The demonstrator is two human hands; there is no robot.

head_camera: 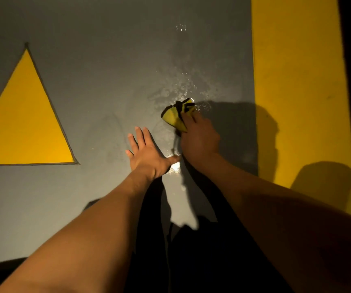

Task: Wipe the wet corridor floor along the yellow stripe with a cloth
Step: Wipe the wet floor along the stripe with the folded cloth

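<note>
Right hand gripping bunched cloth at fingertips on wet floor left of stripe; left hand flat, fingers spread.

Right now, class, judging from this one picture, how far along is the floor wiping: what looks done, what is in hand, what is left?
Done: the grey floor near the triangle looks dull, with no droplets showing. In hand: the right hand grips the cloth at the near edge of the wet patch, while the left hand rests flat on the floor. Left: glistening water beyond the cloth, beside the stripe, and a shiny spot by the left thumb.
</note>
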